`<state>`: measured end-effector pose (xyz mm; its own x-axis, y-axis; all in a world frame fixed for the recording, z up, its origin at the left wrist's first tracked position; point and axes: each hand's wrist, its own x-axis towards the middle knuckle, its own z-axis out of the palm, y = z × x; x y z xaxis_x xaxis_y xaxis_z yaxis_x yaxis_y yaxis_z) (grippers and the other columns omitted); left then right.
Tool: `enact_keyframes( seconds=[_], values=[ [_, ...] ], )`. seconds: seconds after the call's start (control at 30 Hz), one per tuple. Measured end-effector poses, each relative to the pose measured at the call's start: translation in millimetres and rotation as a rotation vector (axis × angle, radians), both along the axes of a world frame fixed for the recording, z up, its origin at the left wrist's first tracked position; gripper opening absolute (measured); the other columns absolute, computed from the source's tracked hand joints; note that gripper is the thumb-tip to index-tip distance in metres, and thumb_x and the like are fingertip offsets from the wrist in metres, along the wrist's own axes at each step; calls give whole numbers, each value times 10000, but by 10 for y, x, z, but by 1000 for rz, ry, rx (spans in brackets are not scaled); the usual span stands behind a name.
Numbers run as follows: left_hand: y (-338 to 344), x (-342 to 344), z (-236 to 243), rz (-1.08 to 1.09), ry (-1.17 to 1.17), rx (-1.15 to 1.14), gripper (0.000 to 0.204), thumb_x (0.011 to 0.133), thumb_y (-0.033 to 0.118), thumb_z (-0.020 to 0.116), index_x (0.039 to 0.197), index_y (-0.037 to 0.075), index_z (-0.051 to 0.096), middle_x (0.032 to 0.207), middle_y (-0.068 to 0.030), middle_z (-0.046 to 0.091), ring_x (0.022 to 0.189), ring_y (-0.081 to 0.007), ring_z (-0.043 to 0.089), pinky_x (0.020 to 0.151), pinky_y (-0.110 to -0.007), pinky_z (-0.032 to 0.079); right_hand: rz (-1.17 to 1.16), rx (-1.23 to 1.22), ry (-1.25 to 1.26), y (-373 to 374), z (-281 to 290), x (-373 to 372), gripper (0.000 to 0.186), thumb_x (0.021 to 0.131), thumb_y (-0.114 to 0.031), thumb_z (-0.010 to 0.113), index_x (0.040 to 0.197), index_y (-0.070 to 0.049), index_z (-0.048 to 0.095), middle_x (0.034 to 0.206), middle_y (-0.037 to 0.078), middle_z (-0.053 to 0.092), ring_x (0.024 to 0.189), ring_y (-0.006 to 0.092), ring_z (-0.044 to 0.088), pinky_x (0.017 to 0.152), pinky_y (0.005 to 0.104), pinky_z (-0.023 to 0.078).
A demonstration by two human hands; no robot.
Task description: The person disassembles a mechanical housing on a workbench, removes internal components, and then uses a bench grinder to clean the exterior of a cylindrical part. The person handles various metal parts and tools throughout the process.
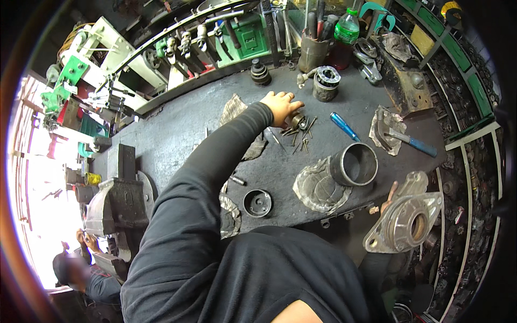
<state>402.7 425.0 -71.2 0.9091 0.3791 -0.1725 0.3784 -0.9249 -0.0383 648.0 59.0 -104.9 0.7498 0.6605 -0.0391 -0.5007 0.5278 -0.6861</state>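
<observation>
While the fingers of the left hand (281, 108) are spread a little apart above the workbench (177, 126), the thumb is hidden, so one cannot tell whether they grip anything. Just by these fingers there is a small brass-coloured cylinder (296, 120), and whether they touch it is also not clear. The right hand (389, 199) is mostly hidden behind a metal flange housing (403, 222); one finger shows extended along its side, and the hand holds this piece in the air near the bench's right front edge.

Close to the left hand, several screws (305, 144) lie scattered. A little farther stand a toothed gear part (260, 74) and a round metal assembly (326, 86). A blue screwdriver (344, 127) lies to the right of the screws.

Nearer to the body, a wide metal tube (335, 168) is next to a dirty cloth (319, 189), and a round cap (258, 203) rests to the left of them. A hammer (412, 142) with blue handle has its head on a rag. Farther out, a vise (121, 191) occupies the left side, and behind it another person (102, 282) is seen at the lower left.
</observation>
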Motion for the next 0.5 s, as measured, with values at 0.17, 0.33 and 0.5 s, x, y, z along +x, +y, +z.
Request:
enact_keyframes(
  seconds=[0.17, 0.33, 0.5],
  values=[
    [242, 390, -130, -106, 345, -172, 798, 593, 321, 842, 1307, 247, 495, 1160, -103, 619, 1098, -320, 589, 891, -472, 466, -103, -77, 61, -645, -228, -136, 577, 938, -413, 426, 1388, -55, 377, 1392, 164, 425, 1243, 307, 471, 1057, 464, 389],
    [293, 425, 14, -192, 360, -66, 615, 620, 291, 800, 1180, 200, 564, 992, -119, 673, 934, -339, 646, 790, -434, 518, -156, -109, 106, -1007, -341, -257, 578, 939, -413, 424, 1388, -53, 375, 1390, 166, 426, 1239, 308, 473, 1053, 464, 392],
    [365, 235, 641, -75, 108, 21, 567, 647, 335, 760, 1154, 153, 583, 940, -144, 674, 884, -342, 653, 772, -424, 525, -111, -99, 89, -840, -311, -256, 578, 940, -413, 422, 1388, -50, 373, 1388, 168, 428, 1236, 308, 476, 1050, 464, 395]
  ],
)
